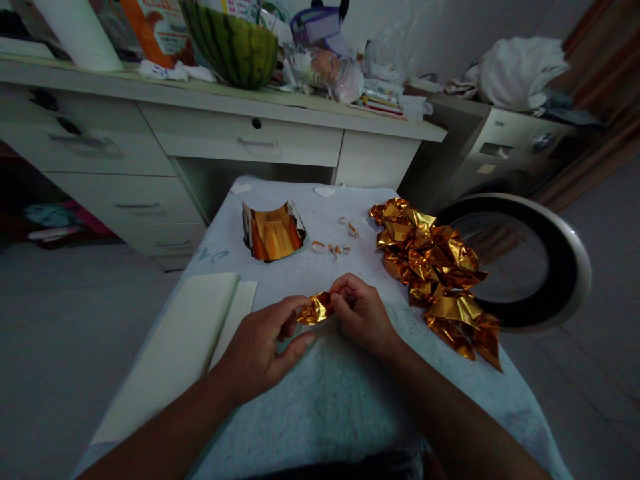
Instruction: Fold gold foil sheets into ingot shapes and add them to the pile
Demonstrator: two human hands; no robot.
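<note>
A small crumpled piece of gold foil [316,309] is between my two hands above the cloth-covered table. My right hand [364,313] is closed, pinching the foil's right end between thumb and fingers. At the other end, the fingertips of my left hand [267,343] touch or nearly touch the foil, with the thumb spread away from them. Beyond my hands lies a curved stack of gold foil sheets [273,233]. Several thin gold twists and loops [337,249] are scattered to its right. A heap of folded gold foil pieces [430,260] covers the table's right side.
Pale folded sheets [175,340] lie along the table's left edge. Behind the table is a white desk [210,133] with drawers, bearing a cut watermelon [233,47] and bags. At the right, the washing machine's round door [565,267] hangs open beside the table.
</note>
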